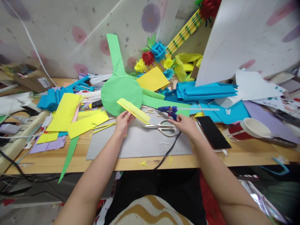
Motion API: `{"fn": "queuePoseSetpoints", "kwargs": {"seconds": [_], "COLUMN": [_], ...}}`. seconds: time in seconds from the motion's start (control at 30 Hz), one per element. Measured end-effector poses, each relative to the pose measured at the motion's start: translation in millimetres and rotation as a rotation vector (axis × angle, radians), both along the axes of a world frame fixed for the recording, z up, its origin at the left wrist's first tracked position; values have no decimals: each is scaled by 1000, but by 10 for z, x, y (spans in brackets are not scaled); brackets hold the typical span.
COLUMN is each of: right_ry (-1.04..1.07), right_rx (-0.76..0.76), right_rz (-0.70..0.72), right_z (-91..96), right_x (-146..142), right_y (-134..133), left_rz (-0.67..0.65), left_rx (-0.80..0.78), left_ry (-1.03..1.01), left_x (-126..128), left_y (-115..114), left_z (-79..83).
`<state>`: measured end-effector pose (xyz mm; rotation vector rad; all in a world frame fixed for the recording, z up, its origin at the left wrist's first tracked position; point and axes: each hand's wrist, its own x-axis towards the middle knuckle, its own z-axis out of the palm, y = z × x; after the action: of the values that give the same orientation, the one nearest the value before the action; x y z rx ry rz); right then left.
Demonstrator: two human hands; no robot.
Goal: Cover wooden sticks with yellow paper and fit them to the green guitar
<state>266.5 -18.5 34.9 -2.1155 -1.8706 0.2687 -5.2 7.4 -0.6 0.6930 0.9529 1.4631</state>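
Yellow folded strip [133, 111]: pinched in left hand [123, 122], above cutting mat [136, 147], partly overlapping green disc [122, 89] in view. Right hand [184, 123] grips glue gun [167, 109], nozzle clear of strip. Folding looks done; joining apparently remains; glue on strip: cannot tell.

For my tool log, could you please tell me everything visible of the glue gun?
The glue gun is dark blue, apparently plastic, with a small red spot. It is held roughly level by its handle in the right hand, nozzle towards the yellow strip. A long, translucent stick juts from its rear; a black cord below seems to be its lead.
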Motion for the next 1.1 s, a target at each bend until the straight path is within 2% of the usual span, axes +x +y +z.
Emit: {"fn": "queuePoseSetpoints", "kwargs": {"seconds": [0.1,0.23,0.33,0.4,0.5,0.7,0.93,1.1], "right_ry": [193,578,654,680,651,586,605,641], "right_rx": [-51,-152,-164,-90,36,134,139,137], "right_rz": [201,429,466,450,438,535,575,548], "right_z": [147,226,183,131,72,109,130,102], "right_x": [-314,-855,-1160,-1281,-1359,-1386,-1439,-1453], "right_y": [-32,222,436,520,551,470,453,465], "left_rz": [-53,-146,-174,-169,-158,-147,-103,-83], "left_rx": [1,14,9,1,-9,-53,-60,-65], "left_ry": [31,51,48,49,56,70,92,104], "left_x": [29,34,18,12,20,48,35,37], "left_y": [-5,-36,-61,-69,-68,-61,-62,-67], "left_z": [-8,-13,-12,-10,-1,23,24,46]}}
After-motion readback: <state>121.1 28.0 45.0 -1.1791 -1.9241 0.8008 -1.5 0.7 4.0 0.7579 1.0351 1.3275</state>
